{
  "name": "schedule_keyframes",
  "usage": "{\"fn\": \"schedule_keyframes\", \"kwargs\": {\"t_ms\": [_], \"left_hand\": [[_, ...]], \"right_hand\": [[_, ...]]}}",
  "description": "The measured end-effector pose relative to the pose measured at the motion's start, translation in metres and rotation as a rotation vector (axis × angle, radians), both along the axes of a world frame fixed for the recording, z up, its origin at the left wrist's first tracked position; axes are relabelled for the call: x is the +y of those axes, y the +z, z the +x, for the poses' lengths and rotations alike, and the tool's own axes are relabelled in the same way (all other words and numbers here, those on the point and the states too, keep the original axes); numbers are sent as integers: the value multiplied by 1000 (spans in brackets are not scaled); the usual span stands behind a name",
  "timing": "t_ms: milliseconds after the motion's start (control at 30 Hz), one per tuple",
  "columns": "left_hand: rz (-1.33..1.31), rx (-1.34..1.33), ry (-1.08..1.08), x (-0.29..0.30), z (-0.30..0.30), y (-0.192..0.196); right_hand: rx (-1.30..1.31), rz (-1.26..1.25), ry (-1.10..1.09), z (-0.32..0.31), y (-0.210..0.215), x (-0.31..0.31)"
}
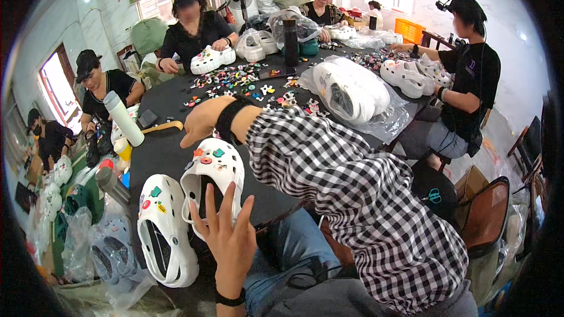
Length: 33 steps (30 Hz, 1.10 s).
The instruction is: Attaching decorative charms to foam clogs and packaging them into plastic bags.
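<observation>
Two white clogs with colourful charms rest side by side at the near left edge of the dark table. My left hand (pixel 228 238) has its fingers spread over the heel opening of the right-hand clog (pixel 226 161), seeming to touch its side. Beyond that clog's toe is my right hand (pixel 202 120), bent downward, with its fingers partly hidden, so anything in them does not show. A yellow curved handle (pixel 163 127) lies just left of it. The other clog (pixel 154 199) stands untouched, with green, red and yellow charms on its toe.
Loose charms (pixel 226 79) are scattered over the table (pixel 170 97). White clogs on plastic (pixel 352 91) lie to the right. A pale bottle (pixel 124 118) and a grey tumbler (pixel 111 185) stand left. A black bottle (pixel 291 43) is farther back. Several co-workers sit around, some handling clogs.
</observation>
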<state>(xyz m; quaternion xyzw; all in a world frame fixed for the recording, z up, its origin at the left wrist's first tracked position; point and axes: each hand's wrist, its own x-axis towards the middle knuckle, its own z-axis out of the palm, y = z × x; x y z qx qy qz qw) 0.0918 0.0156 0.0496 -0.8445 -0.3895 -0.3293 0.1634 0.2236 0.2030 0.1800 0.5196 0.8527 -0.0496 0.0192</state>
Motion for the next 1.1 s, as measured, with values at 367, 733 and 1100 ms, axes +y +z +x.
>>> {"fn": "schedule_keyframes", "kwargs": {"t_ms": [367, 733, 1100], "left_hand": [[-527, -794, -794, -62, 40, 53], [-1548, -1176, -1740, -54, 24, 29], [-1566, -1277, -1665, -62, 38, 20]], "right_hand": [[-99, 100, -51, 12, -21, 11], [-129, 264, 19, 21, -42, 9], [-242, 292, 116, -21, 23, -18]]}}
